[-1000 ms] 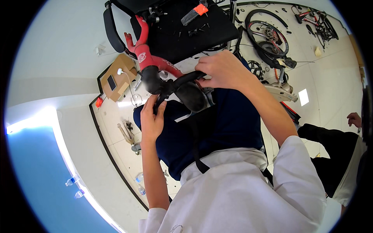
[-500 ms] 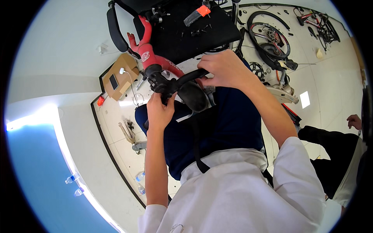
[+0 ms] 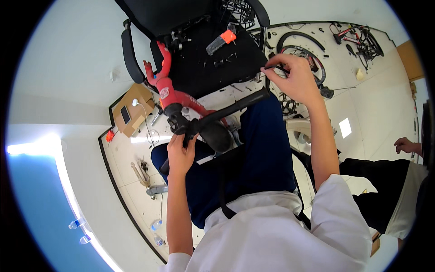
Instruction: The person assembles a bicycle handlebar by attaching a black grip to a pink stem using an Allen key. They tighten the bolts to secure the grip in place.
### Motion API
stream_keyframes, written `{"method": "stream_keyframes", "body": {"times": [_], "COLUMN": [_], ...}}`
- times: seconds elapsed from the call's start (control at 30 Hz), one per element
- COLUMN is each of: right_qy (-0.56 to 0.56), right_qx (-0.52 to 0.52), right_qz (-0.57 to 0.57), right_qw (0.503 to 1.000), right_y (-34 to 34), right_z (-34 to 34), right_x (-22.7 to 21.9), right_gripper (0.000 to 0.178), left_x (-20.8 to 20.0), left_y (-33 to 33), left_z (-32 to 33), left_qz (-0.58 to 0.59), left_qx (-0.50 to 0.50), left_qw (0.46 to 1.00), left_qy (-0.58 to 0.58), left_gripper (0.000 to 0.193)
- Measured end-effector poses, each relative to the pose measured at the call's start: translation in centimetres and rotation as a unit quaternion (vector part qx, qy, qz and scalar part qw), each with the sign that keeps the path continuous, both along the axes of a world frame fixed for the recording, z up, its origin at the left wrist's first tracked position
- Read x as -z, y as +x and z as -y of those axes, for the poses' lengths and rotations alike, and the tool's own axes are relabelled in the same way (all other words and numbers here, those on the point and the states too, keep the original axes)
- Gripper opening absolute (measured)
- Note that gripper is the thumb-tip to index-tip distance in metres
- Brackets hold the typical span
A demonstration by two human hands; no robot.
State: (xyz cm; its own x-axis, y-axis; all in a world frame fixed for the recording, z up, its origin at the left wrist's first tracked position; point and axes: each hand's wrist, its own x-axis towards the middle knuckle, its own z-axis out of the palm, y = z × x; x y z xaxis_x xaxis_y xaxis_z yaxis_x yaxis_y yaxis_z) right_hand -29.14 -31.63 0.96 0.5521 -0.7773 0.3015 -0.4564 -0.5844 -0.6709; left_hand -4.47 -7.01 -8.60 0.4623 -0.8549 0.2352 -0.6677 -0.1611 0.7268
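Note:
A red bicycle frame [image 3: 166, 92] leans over my lap with its forked end against the chair. At its near end sit a black stem [image 3: 176, 119] and a black handlebar [image 3: 240, 103] that slants up to the right. My left hand [image 3: 180, 155] is closed round the bar just below the stem. Raised beyond the bar's right end, apart from it, my right hand [image 3: 297, 78] pinches a thin black rod [image 3: 277, 68]; its exact kind is too small to tell. A rounded black saddle-like part [image 3: 216, 138] lies under the handlebar.
A black office chair [image 3: 199, 75] holds an orange-and-grey block [image 3: 222, 41] and small bolts. Bike wheels [image 3: 312, 59] and another bike [image 3: 360, 38] lie on the right floor. A cardboard box [image 3: 140, 97] with a phone stands left. Another person's hand [image 3: 405, 145] shows at far right.
My right hand has let go of the handlebar and risen to the right, now with a thin black rod between its fingers. My left hand stays on the bar near the stem.

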Motion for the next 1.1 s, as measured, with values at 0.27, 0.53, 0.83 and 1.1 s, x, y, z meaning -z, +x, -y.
{"method": "stream_keyframes", "body": {"times": [0.27,0.53,0.83,1.1], "right_qy": [0.479,0.449,0.383,0.172], "right_qx": [-0.108,-0.145,-0.222,-0.252], "right_qz": [0.043,0.075,0.083,-0.095], "right_qw": [0.870,0.879,0.893,0.947], "right_y": [-1.6,-0.4,-2.5,0.7], "right_z": [1.4,-2.1,-3.0,-1.3], "right_x": [6.9,7.0,6.2,5.4], "right_gripper": [0.033,0.017,0.025,0.029], "left_x": [-0.2,-0.3,-4.2,-3.0], "left_y": [-0.2,-0.3,1.2,4.5], "left_z": [-0.4,-1.7,-4.0,-2.3], "left_qz": [-0.044,-0.064,-0.106,0.043], "left_qx": [-0.017,-0.017,0.200,0.191], "left_qw": [0.999,0.993,0.935,0.955], "left_qy": [0.024,0.100,0.272,0.224], "left_gripper": [0.018,0.024,0.021,0.035]}}
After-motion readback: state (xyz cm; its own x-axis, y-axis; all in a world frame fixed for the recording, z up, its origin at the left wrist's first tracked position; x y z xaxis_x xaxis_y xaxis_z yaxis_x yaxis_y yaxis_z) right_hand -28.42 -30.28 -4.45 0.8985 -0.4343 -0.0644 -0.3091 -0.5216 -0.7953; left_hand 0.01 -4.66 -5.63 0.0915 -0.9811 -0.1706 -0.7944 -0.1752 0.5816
